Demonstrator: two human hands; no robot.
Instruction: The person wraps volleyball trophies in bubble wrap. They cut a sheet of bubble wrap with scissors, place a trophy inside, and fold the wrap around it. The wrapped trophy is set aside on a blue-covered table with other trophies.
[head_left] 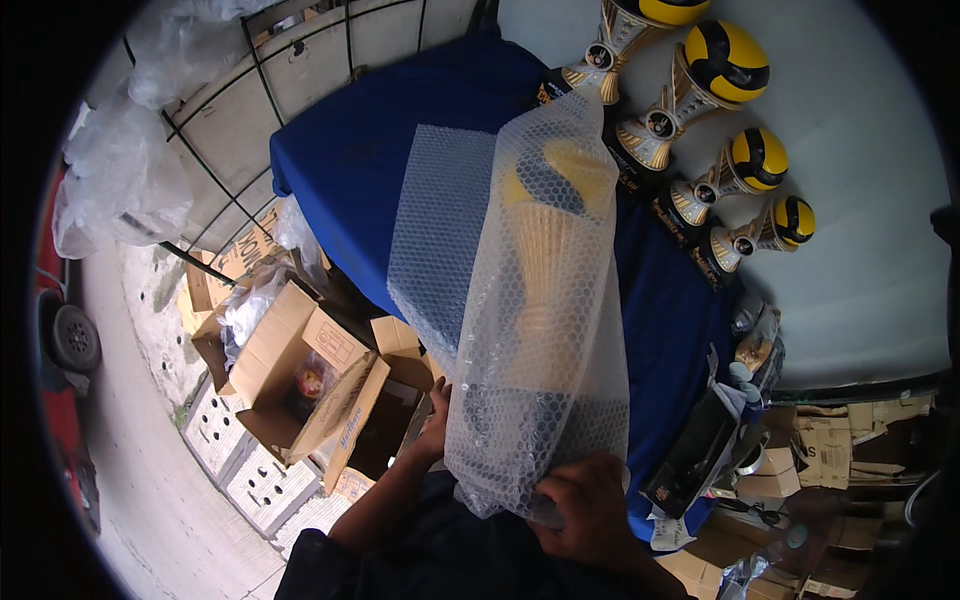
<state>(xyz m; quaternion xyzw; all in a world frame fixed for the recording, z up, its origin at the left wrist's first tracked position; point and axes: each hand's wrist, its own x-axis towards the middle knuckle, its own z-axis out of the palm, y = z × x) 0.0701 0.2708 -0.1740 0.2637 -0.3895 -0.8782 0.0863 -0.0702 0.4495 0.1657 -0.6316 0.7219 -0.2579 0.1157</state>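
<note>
A trophy (548,265) with a yellow and dark ball on top stands out through the clear bubble wrap (480,400) wound around it. It is tilted, with its ball end away from me and its base toward me. My left hand (432,430) holds the wrapped trophy at its lower left side; most of its fingers are hidden behind the wrap. At the base end my right hand (588,500) is closed, its bent fingers gripping the bubble wrap. A loose flap of bubble wrap (435,230) spreads to the left over the blue cloth (350,170).
Several volleyball trophies (660,125) stand in a row on the cloth-covered table's right side. Open cardboard boxes (300,370) sit below left, beside a wire rack (250,110) hung with plastic bags (125,170). A dark box (690,460) and flattened cardboard (825,450) lie at right.
</note>
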